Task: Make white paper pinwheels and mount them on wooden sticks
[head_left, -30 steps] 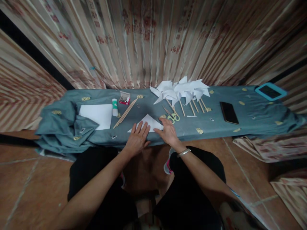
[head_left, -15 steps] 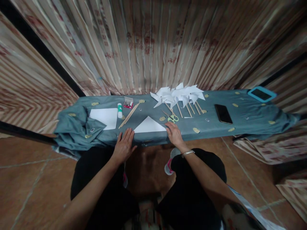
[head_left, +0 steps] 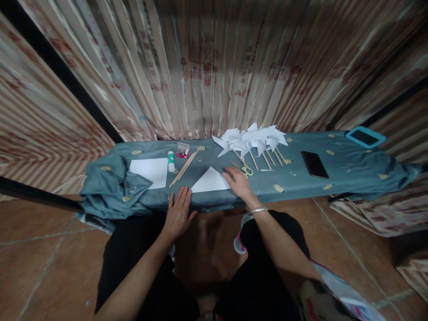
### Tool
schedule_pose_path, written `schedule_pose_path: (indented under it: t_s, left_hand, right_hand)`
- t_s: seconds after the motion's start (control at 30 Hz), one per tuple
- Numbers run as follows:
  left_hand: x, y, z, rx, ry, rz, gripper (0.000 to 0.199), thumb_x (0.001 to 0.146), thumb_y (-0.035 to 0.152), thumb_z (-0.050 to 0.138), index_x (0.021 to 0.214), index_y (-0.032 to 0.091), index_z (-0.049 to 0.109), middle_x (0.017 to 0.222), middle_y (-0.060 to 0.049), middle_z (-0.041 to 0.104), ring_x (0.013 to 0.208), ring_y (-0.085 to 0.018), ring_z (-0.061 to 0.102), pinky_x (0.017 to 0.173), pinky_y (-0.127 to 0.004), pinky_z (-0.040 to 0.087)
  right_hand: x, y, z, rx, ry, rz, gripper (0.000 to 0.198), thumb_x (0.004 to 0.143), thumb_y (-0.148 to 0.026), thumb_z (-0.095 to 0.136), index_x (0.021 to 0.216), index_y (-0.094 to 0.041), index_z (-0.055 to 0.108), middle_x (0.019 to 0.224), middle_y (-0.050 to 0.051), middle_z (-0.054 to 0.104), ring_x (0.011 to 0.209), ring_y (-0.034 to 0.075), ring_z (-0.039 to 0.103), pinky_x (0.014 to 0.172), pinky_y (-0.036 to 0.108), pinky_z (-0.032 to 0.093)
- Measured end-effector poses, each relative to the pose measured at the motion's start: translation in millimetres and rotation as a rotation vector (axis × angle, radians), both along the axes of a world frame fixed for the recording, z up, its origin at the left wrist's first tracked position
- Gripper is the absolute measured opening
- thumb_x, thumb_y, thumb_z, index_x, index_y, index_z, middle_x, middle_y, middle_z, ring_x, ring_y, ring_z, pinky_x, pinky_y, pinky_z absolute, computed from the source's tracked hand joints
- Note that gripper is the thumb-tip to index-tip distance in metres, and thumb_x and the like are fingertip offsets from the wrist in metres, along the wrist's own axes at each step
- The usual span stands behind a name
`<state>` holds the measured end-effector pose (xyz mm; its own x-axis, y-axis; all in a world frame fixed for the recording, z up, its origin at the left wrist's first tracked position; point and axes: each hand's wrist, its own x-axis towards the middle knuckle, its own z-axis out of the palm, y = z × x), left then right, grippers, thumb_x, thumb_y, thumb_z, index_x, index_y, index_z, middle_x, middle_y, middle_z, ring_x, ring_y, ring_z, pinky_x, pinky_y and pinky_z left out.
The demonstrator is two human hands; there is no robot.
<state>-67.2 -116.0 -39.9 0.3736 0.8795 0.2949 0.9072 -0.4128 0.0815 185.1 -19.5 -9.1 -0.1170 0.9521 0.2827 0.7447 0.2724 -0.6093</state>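
Observation:
A white paper folded into a triangle (head_left: 210,182) lies flat near the front edge of the cloth-covered table. My left hand (head_left: 179,211) rests with fingers stretched out at the triangle's left corner, thumb apart. Over the right corner lies my right hand (head_left: 238,183), palm down, its fingers extended and covering that corner. Just behind it are scissors (head_left: 246,170) with light green handles. To the left lie several thin wooden sticks (head_left: 183,169), a glue stick (head_left: 171,161) and a sheet of white paper (head_left: 157,171) partly under the cloth.
Several white paper pinwheels (head_left: 250,139) on sticks lie at the back. A small open box of pins or similar metal bits (head_left: 183,150) sits behind the sticks. Farther right are a black phone (head_left: 314,164) and a blue-framed tablet (head_left: 365,137). Striped curtains (head_left: 207,67) hang behind the table.
My right hand has moved inward and up over the triangle's right corner. My left hand stays by the left corner. The whole view has shifted slightly.

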Motion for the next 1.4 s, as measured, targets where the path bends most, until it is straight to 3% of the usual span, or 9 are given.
schedule_pose_path:
  t_s: [0.17,0.33,0.53,0.67,0.8,0.93,1.17,1.27,1.4]
  left_hand:
    - [1,-1,-2.0,-0.021,-0.048,0.005,0.062,0.091,0.027,0.045,0.148,0.008,0.027,0.149,-0.025,0.038,0.141,-0.033,0.032,0.112,-0.059,0.025]
    - [-3,4,-2.2,-0.073,-0.313,0.046,0.061,0.096,0.037,0.04,0.15,0.014,0.022,0.15,-0.022,0.038,0.142,-0.029,0.033,0.113,-0.056,0.026]
    - [-4,30,39.2,-0.025,-0.781,0.137,0.053,0.094,0.04,0.045,0.143,0.021,0.039,0.147,-0.013,0.045,0.137,-0.024,0.04,0.114,-0.044,0.031]
    - [8,59,52.9,-0.019,-0.758,0.074,0.044,0.091,0.038,0.049,0.13,0.019,0.054,0.136,-0.012,0.055,0.129,-0.025,0.048,0.111,-0.045,0.036]
    - [14,91,36.8,-0.15,-0.654,0.091,0.063,0.074,0.034,0.067,0.132,0.012,0.052,0.133,-0.017,0.058,0.126,-0.031,0.051,0.106,-0.046,0.041]
    - [11,108,26.4,-0.324,-0.516,0.03,0.023,0.07,0.03,0.065,0.086,0.017,0.073,0.108,-0.011,0.072,0.104,-0.028,0.065,0.096,-0.039,0.048]
    - [10,101,47.5,-0.323,-0.626,0.156,0.031,0.076,0.044,0.054,0.07,0.018,0.069,0.064,-0.002,0.069,0.065,-0.02,0.063,0.059,-0.025,0.045]
    - [11,100,52.6,-0.297,-0.681,0.146,0.036,0.076,0.049,0.054,0.063,0.017,0.065,0.058,0.0,0.063,0.058,-0.017,0.057,0.054,-0.025,0.042]
    - [7,103,53.1,-0.311,-0.803,0.17,0.037,0.072,0.05,0.059,0.072,0.015,0.07,0.062,0.0,0.065,0.059,-0.017,0.057,0.053,-0.025,0.042]
  right_hand:
    - [-24,14,4,-0.06,0.001,0.086,0.014,0.08,-0.019,0.065,0.091,-0.017,0.072,0.101,0.01,0.074,0.097,0.024,0.068,0.09,0.035,0.048]
    - [-23,17,16,-0.03,0.085,0.076,0.011,0.083,-0.017,0.06,0.084,-0.019,0.071,0.109,0.008,0.072,0.102,0.02,0.067,0.094,0.034,0.047]
    - [-14,6,23,0.121,0.353,0.16,0.012,0.08,-0.019,0.06,0.083,-0.022,0.071,0.119,0.008,0.066,0.113,0.023,0.06,0.103,0.042,0.041]
    - [-16,-5,12,0.032,0.356,0.205,0.018,0.077,-0.012,0.057,0.081,-0.023,0.071,0.124,0.007,0.063,0.113,0.022,0.059,0.102,0.042,0.041]
    - [-17,-20,1,-0.035,0.197,0.265,0.023,0.076,-0.007,0.055,0.082,-0.021,0.072,0.131,0.01,0.058,0.121,0.024,0.054,0.105,0.044,0.039]
    - [-6,-29,-2,-0.042,0.016,0.321,0.029,0.078,-0.005,0.05,0.09,-0.019,0.073,0.134,0.011,0.056,0.124,0.023,0.051,0.104,0.042,0.04]
    - [38,-3,22,-0.005,-0.364,-0.212,0.032,0.088,-0.01,0.043,0.11,-0.014,0.066,0.122,0.014,0.064,0.111,0.025,0.059,0.098,0.038,0.044]
    - [43,4,30,-0.137,-0.581,-0.307,0.026,0.09,-0.014,0.045,0.106,-0.012,0.066,0.11,0.016,0.068,0.097,0.026,0.064,0.083,0.034,0.048]
    - [34,5,33,-0.125,-0.705,-0.312,0.025,0.092,-0.017,0.045,0.104,-0.011,0.066,0.106,0.018,0.068,0.1,0.029,0.061,0.084,0.035,0.046]
